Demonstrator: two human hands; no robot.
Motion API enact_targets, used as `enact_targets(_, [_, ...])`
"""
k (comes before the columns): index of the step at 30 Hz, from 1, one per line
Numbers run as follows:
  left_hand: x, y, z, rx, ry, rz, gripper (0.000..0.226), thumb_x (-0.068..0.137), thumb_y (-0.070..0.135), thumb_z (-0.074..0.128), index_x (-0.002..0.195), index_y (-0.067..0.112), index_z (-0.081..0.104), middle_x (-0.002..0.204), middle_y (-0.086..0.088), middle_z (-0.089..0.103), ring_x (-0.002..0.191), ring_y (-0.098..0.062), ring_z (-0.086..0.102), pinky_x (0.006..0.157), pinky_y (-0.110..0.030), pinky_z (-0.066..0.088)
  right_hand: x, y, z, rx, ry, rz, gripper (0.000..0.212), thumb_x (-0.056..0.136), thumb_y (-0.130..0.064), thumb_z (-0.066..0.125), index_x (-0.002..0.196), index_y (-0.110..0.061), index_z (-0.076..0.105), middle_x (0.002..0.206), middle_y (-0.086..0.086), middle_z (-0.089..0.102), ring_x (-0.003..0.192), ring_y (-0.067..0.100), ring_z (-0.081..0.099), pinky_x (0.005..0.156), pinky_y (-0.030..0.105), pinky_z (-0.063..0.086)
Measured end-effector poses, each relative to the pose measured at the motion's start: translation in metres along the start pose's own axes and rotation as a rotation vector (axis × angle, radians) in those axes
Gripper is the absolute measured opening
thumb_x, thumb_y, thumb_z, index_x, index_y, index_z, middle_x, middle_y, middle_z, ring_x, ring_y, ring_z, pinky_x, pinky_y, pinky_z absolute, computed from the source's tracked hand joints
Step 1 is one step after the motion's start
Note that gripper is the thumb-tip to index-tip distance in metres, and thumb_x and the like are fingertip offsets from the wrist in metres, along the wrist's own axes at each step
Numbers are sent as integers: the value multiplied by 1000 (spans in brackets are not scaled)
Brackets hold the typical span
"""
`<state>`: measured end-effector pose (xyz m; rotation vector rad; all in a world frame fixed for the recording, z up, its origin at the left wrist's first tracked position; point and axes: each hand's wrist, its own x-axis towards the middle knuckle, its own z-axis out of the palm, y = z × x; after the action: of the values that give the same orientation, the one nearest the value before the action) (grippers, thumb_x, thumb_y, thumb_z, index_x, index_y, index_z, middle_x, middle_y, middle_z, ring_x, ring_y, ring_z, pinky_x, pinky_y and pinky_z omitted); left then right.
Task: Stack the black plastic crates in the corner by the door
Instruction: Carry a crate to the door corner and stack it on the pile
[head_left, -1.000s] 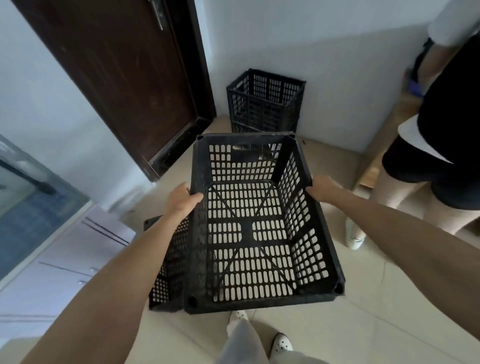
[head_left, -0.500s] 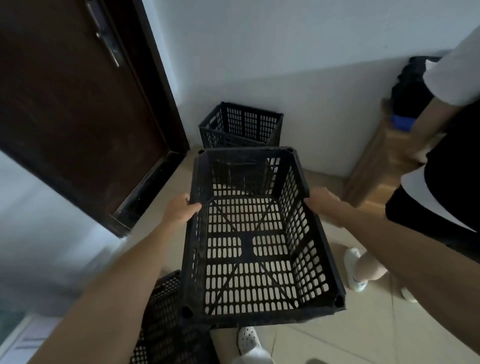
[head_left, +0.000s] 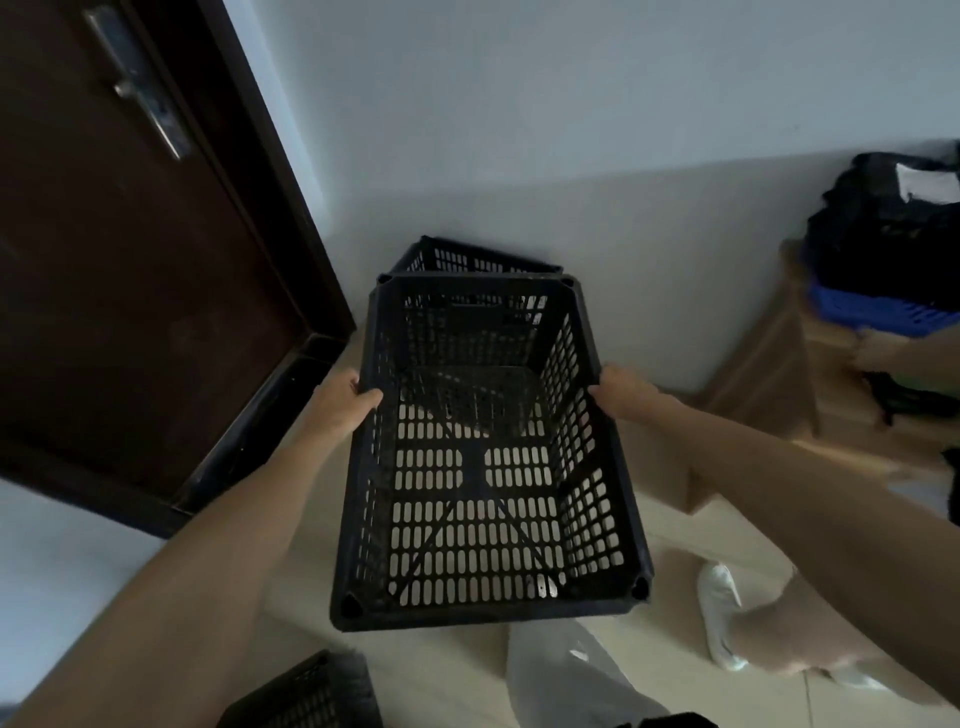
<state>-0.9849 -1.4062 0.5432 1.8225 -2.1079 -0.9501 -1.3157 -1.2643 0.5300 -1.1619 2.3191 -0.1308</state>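
While the carried crate (head_left: 472, 462) is gripped midway along its two long rims, the left hand (head_left: 340, 405) curled over one rim and the right hand (head_left: 623, 392) clasped on the other, it is held in the air just short of the corner crate (head_left: 467, 257). Only the far rim of that crate shows above the carried one's far edge. Compared with a second ago, the corner crate is much nearer: it was then well ahead and fully visible, and it is now partly overlapped, part of it being seen through the carried crate's slotted wall. The approach is therefore judged nearly finished, with corner alignment and lowering not yet done. To the left of the corner crate the door (head_left: 130, 286) and its dark frame are close, and behind it stands the wall (head_left: 571, 130); whether the crate touches the wall cannot be told. Little room is left on those two sides. To its right, open floor is bounded by a wooden box (head_left: 763, 374) and another person's shoe (head_left: 719, 608). Well back from it, at the lower edge, a third crate (head_left: 306, 696) is seen on the floor.
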Motion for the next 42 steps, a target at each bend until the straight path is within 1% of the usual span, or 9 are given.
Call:
enact_targets(3, [49,25,-3,-58,31,-30,22,84,26,65,73,14,50,80,-11,67,70,-24,63,62,-38,47,56,-8,-32,6,-21,-22,38,101,-22,41,130,2,47,131,21,53,120,34,52,99,40,43])
enact_targets(5, [80,43,-4,-98,40,-37,20,82,25,66,73,11,53,80,-15,69,75,-30,67,72,-45,52,93,-11,-54,14,-23,-30,36,101,-21,42,128,2,48,129,20,54,117,33,54,94,36,44])
enact_targets(8, [119,75,-5,-139,89,-31,19,82,23,67,83,6,60,80,-13,70,78,-28,67,77,-43,52,147,-17,-85,1,-24,-51,34,101,-20,42,126,3,50,126,20,55,114,33,55,87,34,45])
enact_targets(13, [172,106,-3,-170,116,-59,17,81,19,66,73,14,53,72,-8,65,71,-25,62,69,-38,49,219,-34,-119,-39,-35,-92,38,102,-21,41,129,5,46,125,21,54,110,35,56,85,38,47])
enact_targets(21, [266,122,-17,-165,137,-108,13,77,16,65,77,9,54,75,-12,64,72,-27,62,67,-41,49,329,-79,-148,-122,-28,-149,42,100,-27,44,127,4,45,126,23,53,113,39,55,91,42,49])
enact_targets(25, [326,122,-32,-151,126,-145,27,75,28,62,85,3,58,84,-16,69,78,-31,67,74,-49,54,380,-107,-162,-161,-56,-184,40,101,-27,44,125,4,48,126,22,53,114,38,54,92,43,49])
enact_targets(30, [385,128,-45,-110,147,-194,36,90,39,54,84,4,62,86,-15,69,78,-29,66,78,-44,53,434,-142,-182,-199,-61,-239,41,101,-26,42,128,6,47,130,23,52,117,37,53,90,38,46])
enact_targets(37, [419,137,-49,-33,145,-293,30,93,37,54,84,9,57,84,-10,63,81,-28,64,69,-37,46,492,-176,-202,-218,-67,-308,41,102,-20,43,132,7,41,135,23,46,123,37,49,95,38,42])
enact_targets(42, [431,147,-34,-9,180,-372,30,94,34,55,74,14,47,77,-8,58,80,-30,62,71,-38,47,538,-189,-208,-253,-135,-423,40,99,-14,46,132,8,42,132,25,48,117,37,52,86,38,45])
